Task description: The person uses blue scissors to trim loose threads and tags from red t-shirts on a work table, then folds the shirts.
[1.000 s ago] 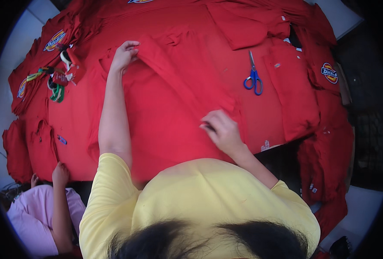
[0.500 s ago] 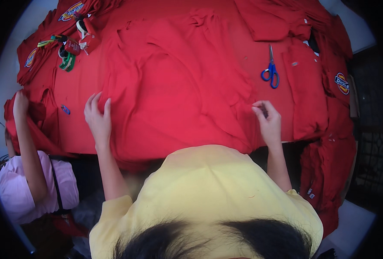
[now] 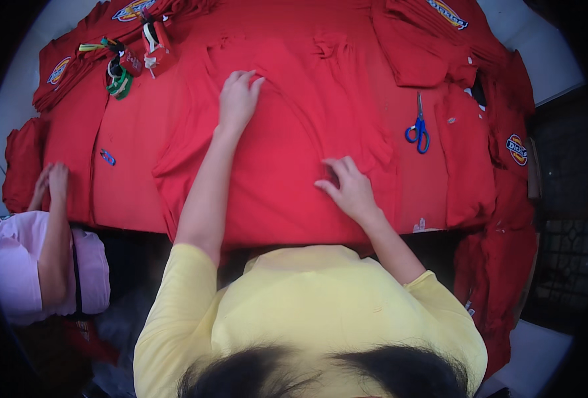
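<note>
A red garment [image 3: 267,192], probably a shirt, lies spread with soft wrinkles over the red-topped table before me. My left hand [image 3: 237,103] reaches across its upper part, fingers slightly bent at a curved fold, thumb apart. Lower down to the right, my right hand [image 3: 350,189] is over the same cloth, its fingers curved and a gap left between thumb and forefinger. Neither hand shows cloth pinched in it. Blue-handled scissors [image 3: 419,131] lie on the table right of the garment, and small blue thread snips [image 3: 108,157] lie to its left.
Folded red garments [image 3: 466,156] are stacked at the right, with more at the far edge. A red holder [image 3: 158,50] with tools and green tape [image 3: 119,83] stand far left. At the left, a co-worker in a pink top [image 3: 25,259] has hands by red cloth [image 3: 68,152].
My left hand has moved forward and right over the garment, while my right hand has come inward to the left. The garment lies flatter near me. The co-worker's hands have lowered.
</note>
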Tool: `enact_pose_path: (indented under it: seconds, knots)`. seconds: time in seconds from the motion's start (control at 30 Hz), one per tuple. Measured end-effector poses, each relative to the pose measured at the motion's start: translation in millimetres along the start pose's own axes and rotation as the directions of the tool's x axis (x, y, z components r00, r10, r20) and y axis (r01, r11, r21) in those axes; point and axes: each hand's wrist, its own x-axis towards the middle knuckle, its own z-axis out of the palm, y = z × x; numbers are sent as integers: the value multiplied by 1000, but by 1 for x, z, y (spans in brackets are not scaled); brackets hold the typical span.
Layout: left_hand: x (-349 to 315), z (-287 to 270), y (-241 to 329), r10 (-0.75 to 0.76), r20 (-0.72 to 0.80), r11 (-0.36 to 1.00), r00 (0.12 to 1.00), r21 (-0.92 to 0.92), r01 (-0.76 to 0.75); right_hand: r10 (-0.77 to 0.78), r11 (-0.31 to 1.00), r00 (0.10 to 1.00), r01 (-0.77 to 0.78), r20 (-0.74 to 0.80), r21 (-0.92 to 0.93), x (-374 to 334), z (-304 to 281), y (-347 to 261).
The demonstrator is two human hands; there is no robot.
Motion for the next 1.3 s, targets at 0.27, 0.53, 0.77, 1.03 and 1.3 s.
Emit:
enact_pose_path:
  seconds: [0.27,0.53,0.77,1.03,1.3]
  knots:
    - [67,55,-61,-321,254,920,913,-145,364,-4,984,993,-18,-122,-179,-10,23,0]
    - [51,-84,-123,-406,42,877,913,-264,402,37,993,987,-54,-154,-106,-7,24,-3]
    - [-106,-278,-141,-564,-21,731,826,453,511,31,992,970,0,-243,128,82,16,4]
    - [-75,-125,2,-154,671,587,725,-528,614,125,992,964,-123,-233,23,206,77,14]
    - [5,41,4,-428,660,-368,617,-751,548,49,971,950,28,-308,239,177,47,-9]
